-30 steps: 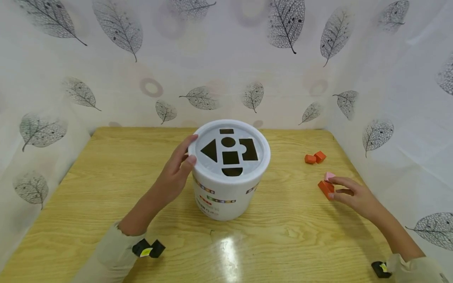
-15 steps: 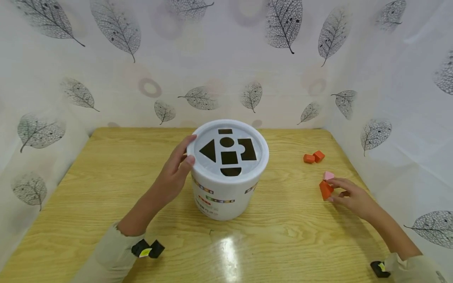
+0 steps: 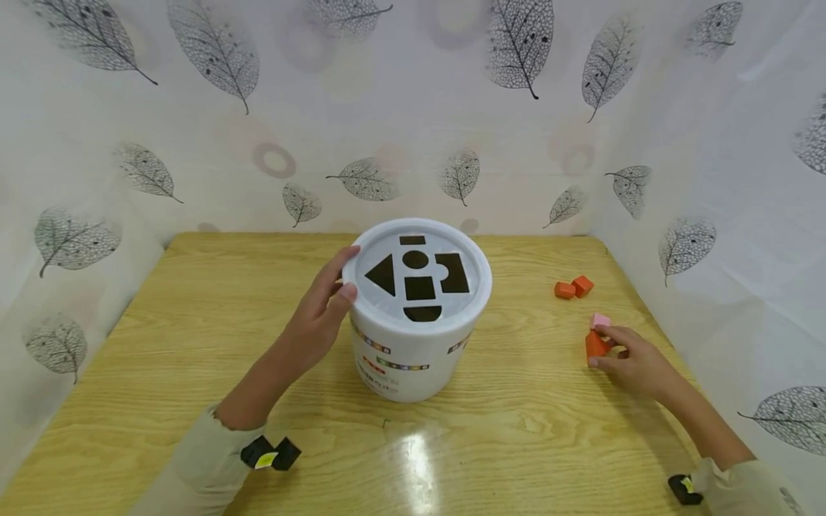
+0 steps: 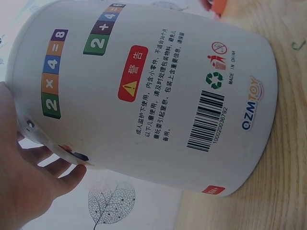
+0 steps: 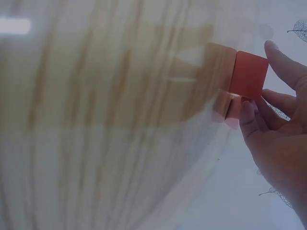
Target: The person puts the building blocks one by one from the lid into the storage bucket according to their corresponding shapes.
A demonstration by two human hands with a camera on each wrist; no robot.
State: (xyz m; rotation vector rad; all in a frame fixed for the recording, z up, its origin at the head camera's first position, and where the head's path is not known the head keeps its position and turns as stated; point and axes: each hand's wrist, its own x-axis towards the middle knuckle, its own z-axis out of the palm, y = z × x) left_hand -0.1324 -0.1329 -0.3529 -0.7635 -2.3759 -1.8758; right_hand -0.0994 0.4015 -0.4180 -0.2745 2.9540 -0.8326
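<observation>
A white shape-sorter bucket (image 3: 413,365) stands upright on the table, its lid (image 3: 474,276) cut with several dark holes: triangle, circle, square, half-round and others. My left hand (image 3: 316,312) holds the bucket's left rim, thumb in front and fingers further back. In the left wrist view, the fingers of that hand (image 4: 29,177) curl at the rim beside printed sums and a barcode. Over at the right, my right hand (image 3: 635,358) pinches an orange block (image 3: 595,347) between thumb and fingers. One square face of the orange block (image 5: 249,74) shows in the right wrist view. Right behind it lies a pink block (image 3: 600,320).
Two more orange blocks, a rounded one (image 3: 564,289) and a squarer one (image 3: 584,286), lie together farther back on the right. Leaf-patterned cloth (image 3: 387,107) hangs behind and beside the wooden table (image 3: 245,287).
The orange block has turned under my right hand's fingers, from lying slanted to showing a pointed outline. The right hand has shifted slightly left; the left hand and bucket stay put.
</observation>
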